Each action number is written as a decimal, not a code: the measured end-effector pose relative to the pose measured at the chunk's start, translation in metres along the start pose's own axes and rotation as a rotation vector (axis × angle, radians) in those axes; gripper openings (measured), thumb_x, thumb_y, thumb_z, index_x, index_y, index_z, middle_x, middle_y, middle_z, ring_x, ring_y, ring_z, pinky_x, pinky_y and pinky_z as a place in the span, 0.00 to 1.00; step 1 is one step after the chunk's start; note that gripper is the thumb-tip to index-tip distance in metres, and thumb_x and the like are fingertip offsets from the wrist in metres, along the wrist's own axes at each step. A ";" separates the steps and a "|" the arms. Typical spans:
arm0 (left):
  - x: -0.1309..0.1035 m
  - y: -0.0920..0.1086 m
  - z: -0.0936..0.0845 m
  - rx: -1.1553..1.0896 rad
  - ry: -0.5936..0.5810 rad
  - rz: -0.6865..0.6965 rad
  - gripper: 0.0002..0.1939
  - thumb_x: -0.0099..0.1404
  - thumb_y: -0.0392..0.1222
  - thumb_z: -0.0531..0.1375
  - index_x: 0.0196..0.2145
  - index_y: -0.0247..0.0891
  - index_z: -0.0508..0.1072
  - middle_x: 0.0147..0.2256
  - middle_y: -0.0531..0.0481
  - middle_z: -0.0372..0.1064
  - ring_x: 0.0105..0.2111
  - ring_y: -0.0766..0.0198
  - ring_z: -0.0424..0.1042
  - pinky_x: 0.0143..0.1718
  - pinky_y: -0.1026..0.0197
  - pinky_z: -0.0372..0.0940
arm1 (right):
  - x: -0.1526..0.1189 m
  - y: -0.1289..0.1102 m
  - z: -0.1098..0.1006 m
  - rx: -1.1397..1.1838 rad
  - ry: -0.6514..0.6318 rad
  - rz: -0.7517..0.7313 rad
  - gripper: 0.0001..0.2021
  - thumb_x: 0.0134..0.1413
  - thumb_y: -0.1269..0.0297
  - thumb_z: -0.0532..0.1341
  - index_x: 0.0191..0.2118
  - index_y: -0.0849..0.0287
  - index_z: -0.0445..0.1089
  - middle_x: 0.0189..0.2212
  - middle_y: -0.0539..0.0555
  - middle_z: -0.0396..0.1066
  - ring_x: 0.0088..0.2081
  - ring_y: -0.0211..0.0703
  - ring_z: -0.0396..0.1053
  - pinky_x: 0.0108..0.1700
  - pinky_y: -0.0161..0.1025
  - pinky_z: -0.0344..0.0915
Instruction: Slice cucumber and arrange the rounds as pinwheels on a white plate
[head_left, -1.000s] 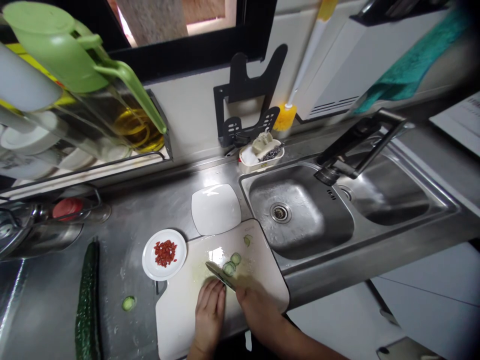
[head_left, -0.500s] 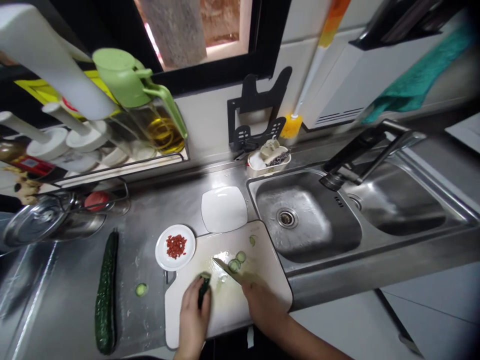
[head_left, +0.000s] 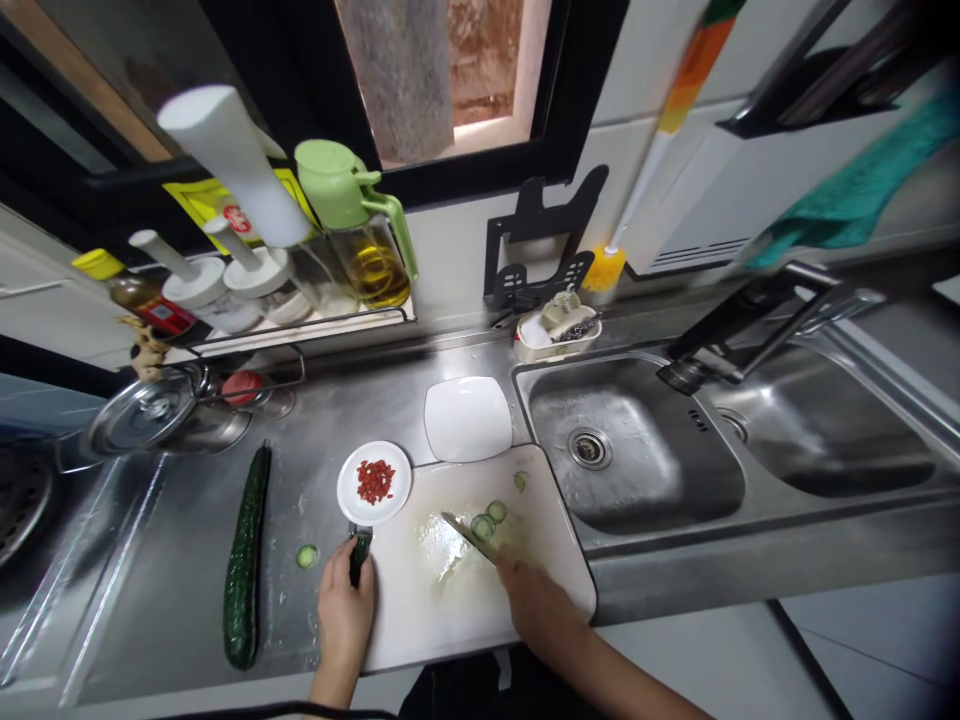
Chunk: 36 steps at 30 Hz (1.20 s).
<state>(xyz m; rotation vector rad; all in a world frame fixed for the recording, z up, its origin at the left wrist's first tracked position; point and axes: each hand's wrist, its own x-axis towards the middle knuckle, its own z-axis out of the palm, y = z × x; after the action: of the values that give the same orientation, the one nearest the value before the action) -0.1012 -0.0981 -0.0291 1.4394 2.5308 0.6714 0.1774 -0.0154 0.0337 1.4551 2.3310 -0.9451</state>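
My left hand (head_left: 345, 600) is closed around a short cucumber piece (head_left: 360, 556) at the left edge of the white cutting board (head_left: 420, 640). In my right hand (head_left: 536, 600) is a kitchen knife (head_left: 466, 535); its blade slants up and left over the middle of the board, and its handle is hidden in my fist. Beside the blade lie several cucumber slices (head_left: 496, 511), with a small cut bit (head_left: 520, 482) near the board's far right corner. Left of the board, one more slice (head_left: 307, 556) rests on the steel counter, next to a whole cucumber (head_left: 246, 560).
A white plate with red berries (head_left: 374, 482) touches the board's far left corner. Behind the board sits a white square plate (head_left: 469, 418). The sink (head_left: 637, 440) and its faucet (head_left: 720, 350) are to the right. An oil bottle (head_left: 367, 240) stands on the rack.
My left hand has moved left with the cucumber piece, from the board's middle to its left edge. My right hand stays by the slices with the knife. The camera view has shifted slightly left.
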 end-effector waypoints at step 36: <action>-0.008 0.148 0.030 -0.254 -0.449 0.791 0.18 0.64 0.43 0.54 0.51 0.36 0.68 0.44 0.40 0.69 0.46 0.55 0.67 0.46 0.49 0.65 | -0.031 0.030 -0.007 -0.319 0.111 -0.015 0.25 0.52 0.84 0.47 0.56 0.64 0.60 0.48 0.63 0.66 0.40 0.44 0.69 0.42 0.38 0.63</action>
<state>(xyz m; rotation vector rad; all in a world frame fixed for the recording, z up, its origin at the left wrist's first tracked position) 0.0280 -0.0312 0.0103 2.1758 1.4483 0.6301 0.2186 -0.0241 0.0427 1.3900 2.4345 -0.4761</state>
